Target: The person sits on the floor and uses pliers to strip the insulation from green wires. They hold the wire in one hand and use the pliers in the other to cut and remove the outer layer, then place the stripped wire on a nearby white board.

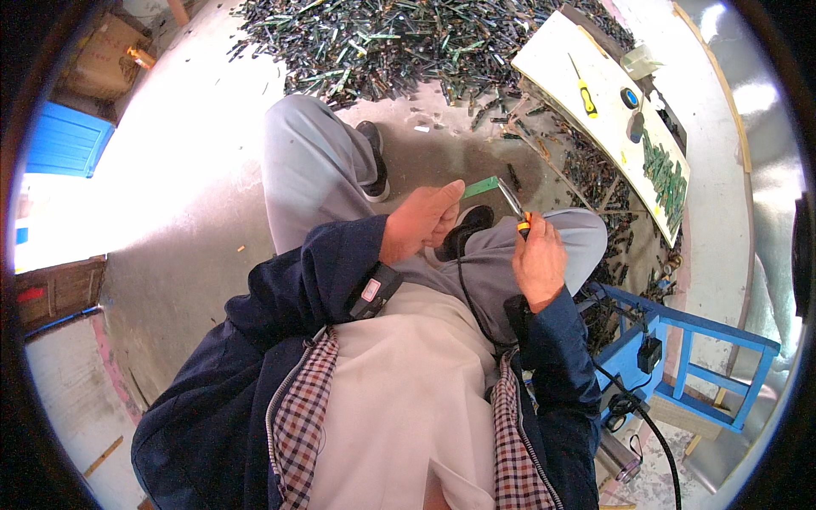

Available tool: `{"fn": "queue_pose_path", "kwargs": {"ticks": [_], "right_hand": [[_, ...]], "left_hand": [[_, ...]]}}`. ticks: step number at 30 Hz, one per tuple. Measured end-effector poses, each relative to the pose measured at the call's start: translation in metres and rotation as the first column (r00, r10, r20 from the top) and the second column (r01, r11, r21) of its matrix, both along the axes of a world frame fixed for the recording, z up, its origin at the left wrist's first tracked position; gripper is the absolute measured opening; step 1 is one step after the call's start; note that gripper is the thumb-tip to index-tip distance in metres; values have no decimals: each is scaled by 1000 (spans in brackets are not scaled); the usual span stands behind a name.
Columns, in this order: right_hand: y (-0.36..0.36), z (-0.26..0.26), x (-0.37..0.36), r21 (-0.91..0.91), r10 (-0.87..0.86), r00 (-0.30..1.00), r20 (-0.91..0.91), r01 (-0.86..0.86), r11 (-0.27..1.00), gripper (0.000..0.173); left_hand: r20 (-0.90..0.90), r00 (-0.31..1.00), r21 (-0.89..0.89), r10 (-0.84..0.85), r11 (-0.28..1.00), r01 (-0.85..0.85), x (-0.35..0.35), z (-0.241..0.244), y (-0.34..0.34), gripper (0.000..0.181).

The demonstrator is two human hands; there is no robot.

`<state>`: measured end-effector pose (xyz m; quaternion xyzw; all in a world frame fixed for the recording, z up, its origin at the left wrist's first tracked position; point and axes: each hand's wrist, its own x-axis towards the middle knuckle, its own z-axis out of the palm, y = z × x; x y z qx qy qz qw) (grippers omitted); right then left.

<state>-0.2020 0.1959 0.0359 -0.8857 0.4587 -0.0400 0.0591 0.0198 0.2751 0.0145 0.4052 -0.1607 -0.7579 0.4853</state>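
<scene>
My left hand (426, 220) pinches a thin green strip (479, 187), possibly a circuit board, between thumb and fingers. The strip points right, above my lap. My right hand (540, 261) is closed around the orange-and-black handle of a hand tool (510, 197) with a slim metal end. That end meets or nearly meets the strip's far tip; I cannot tell if they touch. The tool's exact kind is unclear, as my fingers cover most of its handle. Below both hands are my grey trousers and a dark shoe (475, 220).
A large heap of dark and green strips (382, 48) covers the floor ahead. At right, a pale board (574, 54) bears a yellow-handled screwdriver (585, 95), a blue-and-black round item (629, 97) and green strips (664, 175). A blue stool (720, 331) with cables stands at lower right.
</scene>
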Motion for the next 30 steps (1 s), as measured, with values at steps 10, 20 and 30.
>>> {"fn": "queue_pose_path", "kwargs": {"ticks": [10,20,30], "right_hand": [[-4,-2,-5,-96,34,999,20,-32,995,45],[-11,-7,-10,-129,70,997,-26,-73,989,47],[-10,4,-7,385,-132,985,108,81,920,32]], "left_hand": [[-33,999,30,-3,1000,4,0,-1,0,49],[-26,1000,16,-16,1000,16,-1,2,2,50],[-53,998,26,-44,999,45,-1,5,0,50]]}}
